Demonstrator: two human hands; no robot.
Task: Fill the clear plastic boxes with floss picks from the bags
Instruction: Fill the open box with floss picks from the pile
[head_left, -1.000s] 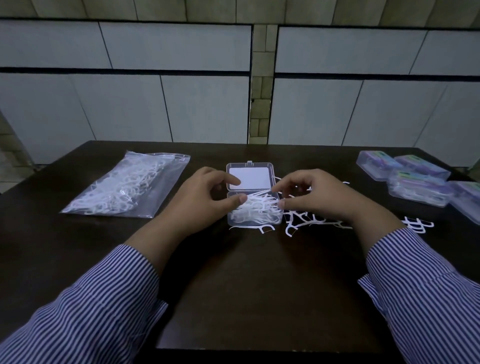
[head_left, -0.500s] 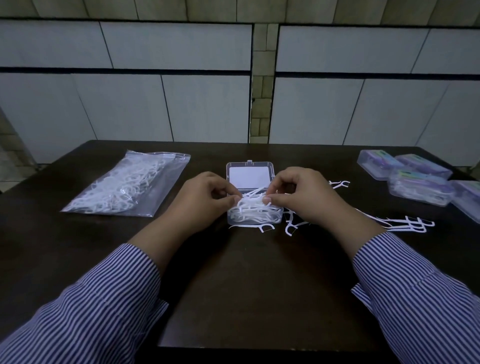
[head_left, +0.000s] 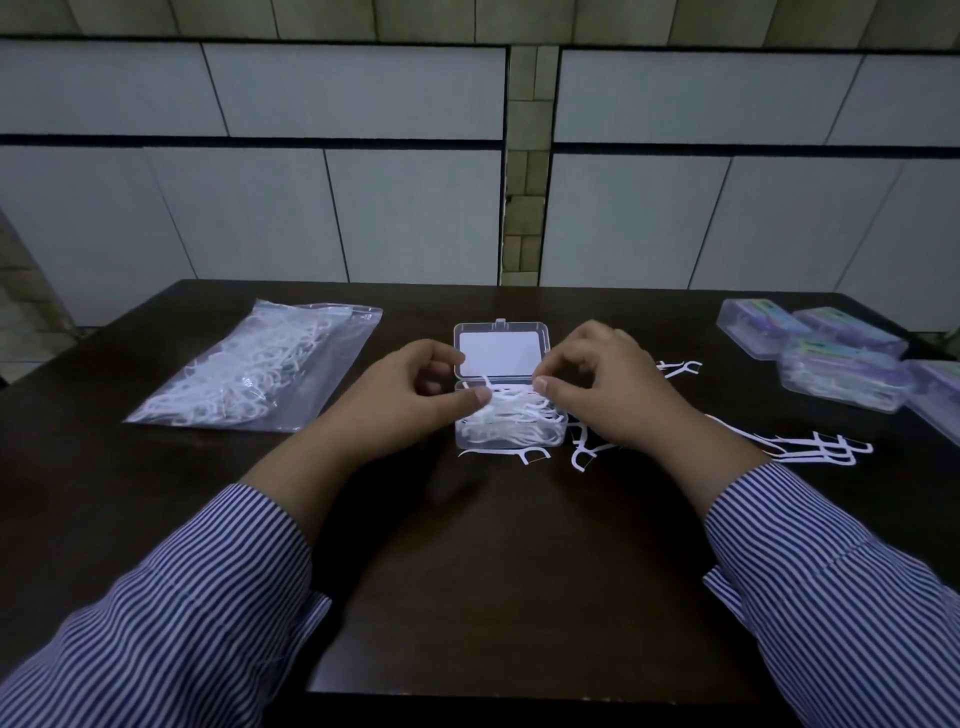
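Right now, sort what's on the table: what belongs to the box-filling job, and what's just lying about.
Job:
- open clear box, picks piled inside
- bag of floss picks
- loose floss picks
- left hand and right hand, pinching picks over the box

Lying about:
- closed filled boxes, far right

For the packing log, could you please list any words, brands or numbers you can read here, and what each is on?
No text can be read.
Closed boxes: coloured labels under the lids, too blurred to read.
Open box: white card in the lid looks blank.
Bag: no print visible.
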